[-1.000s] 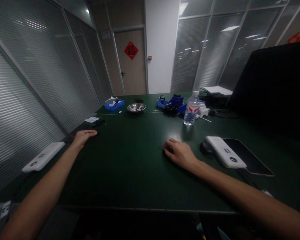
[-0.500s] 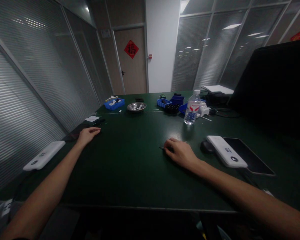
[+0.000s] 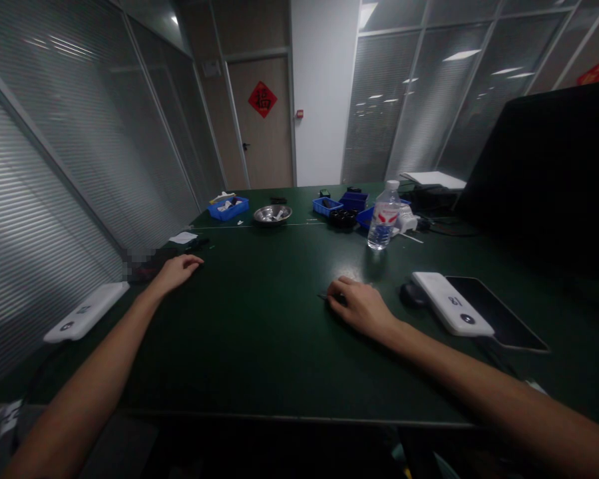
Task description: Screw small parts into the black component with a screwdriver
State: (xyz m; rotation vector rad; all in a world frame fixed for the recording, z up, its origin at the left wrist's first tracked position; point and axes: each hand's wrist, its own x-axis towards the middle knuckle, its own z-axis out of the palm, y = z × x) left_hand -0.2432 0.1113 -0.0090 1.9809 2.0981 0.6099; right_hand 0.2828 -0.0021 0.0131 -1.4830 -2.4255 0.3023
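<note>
My left hand point(image 3: 176, 273) rests at the left side of the dark green table point(image 3: 259, 332), palm down. Its fingers reach forward to the right, loosely bent, and I see nothing held in them. Just beyond it lie a small dark item point(image 3: 197, 243) and a white paper piece point(image 3: 183, 237). On the right half of the table, my right hand point(image 3: 360, 305) is curled shut around a thin dark object point(image 3: 322, 296); only its narrow tip sticks out leftward, so its kind is unclear. A black computer mouse point(image 3: 412, 294) sits to the right of this hand.
A water bottle point(image 3: 384, 216) stands beyond my right hand. White power banks lie at left point(image 3: 87, 311) and right point(image 3: 452, 303), the latter against a dark tablet-like slab point(image 3: 499, 313). Farther back are a metal bowl point(image 3: 272, 221), blue trays point(image 3: 228, 210) and a large dark monitor point(image 3: 544, 179).
My left hand has shifted very slightly, with its fingers loosening a little. The right hand stays in place with the thin object.
</note>
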